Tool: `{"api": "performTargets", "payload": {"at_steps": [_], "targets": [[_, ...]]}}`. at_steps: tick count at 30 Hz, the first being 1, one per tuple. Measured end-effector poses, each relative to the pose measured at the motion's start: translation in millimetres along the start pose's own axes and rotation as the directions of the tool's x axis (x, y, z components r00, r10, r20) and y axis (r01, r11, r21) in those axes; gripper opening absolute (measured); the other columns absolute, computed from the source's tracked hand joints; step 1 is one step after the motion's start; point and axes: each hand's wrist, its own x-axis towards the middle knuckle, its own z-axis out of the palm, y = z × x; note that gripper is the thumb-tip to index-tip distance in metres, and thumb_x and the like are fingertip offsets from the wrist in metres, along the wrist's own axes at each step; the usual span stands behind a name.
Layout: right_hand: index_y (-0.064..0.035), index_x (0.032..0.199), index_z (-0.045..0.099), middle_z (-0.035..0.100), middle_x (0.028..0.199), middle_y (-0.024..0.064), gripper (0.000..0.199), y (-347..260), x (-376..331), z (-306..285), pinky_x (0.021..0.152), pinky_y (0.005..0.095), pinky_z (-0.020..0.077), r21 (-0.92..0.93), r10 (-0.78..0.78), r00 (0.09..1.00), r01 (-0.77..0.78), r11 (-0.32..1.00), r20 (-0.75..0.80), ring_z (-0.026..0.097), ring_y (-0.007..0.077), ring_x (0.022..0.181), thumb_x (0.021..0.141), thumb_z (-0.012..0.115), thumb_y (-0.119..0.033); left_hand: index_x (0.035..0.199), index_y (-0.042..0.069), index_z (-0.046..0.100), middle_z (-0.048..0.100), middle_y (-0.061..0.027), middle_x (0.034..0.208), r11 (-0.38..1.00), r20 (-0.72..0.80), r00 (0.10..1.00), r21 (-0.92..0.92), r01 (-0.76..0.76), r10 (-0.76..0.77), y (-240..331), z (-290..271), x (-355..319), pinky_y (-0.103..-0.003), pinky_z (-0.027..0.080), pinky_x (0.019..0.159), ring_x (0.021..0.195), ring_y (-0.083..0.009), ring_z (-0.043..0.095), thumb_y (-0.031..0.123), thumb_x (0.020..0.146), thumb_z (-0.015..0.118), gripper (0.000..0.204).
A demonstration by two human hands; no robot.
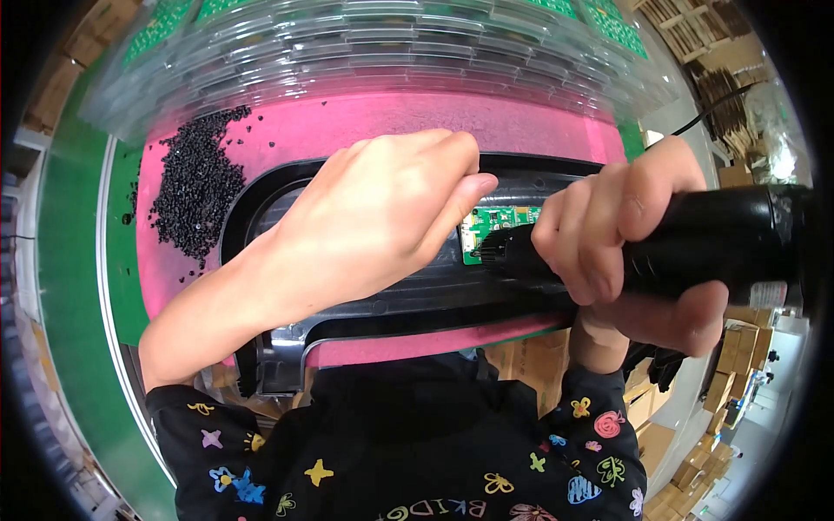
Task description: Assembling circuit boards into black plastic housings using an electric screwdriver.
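A heap of black screws (195, 182) is seen near the left edge of the pink mat (365, 122). The left hand (382, 217) is pressed flat, fingers together, on the black plastic housing (287, 321) at the mat's middle. The small green circuit board (495, 221), seemingly light, stiff and fragile, is best steadied by its edges. The right hand (634, 252) is wrapped around the black electric screwdriver (695, 243).
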Motion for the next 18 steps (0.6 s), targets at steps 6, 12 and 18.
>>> {"api": "performTargets", "payload": {"at_steps": [6,12,18], "targets": [[-0.0084,0.094,0.044,0.053,0.062,-0.0018,0.057,-5,-1,0,0.046,0.0225,0.0382,-0.006,0.014,0.989,-0.013,1.000,0.149,0.050,0.0094,0.047,0.077,0.077,-0.051,0.089,-0.001,0.056,0.059,-0.0159,0.078,0.996,0.131,0.991,0.082,-0.034,0.023,0,-1,-3,-0.044,0.047,0.060,0.072,-0.0383,0.060,0.011,0.087,0.066,0.016],[-0.0084,0.093,0.044,0.052,0.061,-0.0026,0.059,-8,2,0,0.049,0.0234,0.0380,-0.140,0.196,0.965,-0.172,0.975,0.176,0.048,0.0092,0.048,0.076,0.077,-0.054,0.090,0.000,0.058,0.061,-0.0153,0.082,0.995,0.145,0.989,0.103,-0.013,-0.002,-6,-4,-10,-0.045,0.049,0.061,0.075,-0.0396,0.060,0.009,0.082,0.066,0.015],[-0.0079,0.094,0.045,0.050,0.061,-0.0030,0.061,-19,-2,2,0.051,0.0241,0.0372,-0.282,0.367,0.923,-0.324,0.903,0.112,0.047,0.0092,0.050,0.075,0.077,-0.056,0.079,-0.003,0.056,0.062,-0.0179,0.076,0.986,0.193,0.978,0.129,-0.109,0.082,-5,-2,-7,-0.045,0.052,0.058,0.072,-0.0378,0.064,0.007,0.082,0.060,0.011]]}}
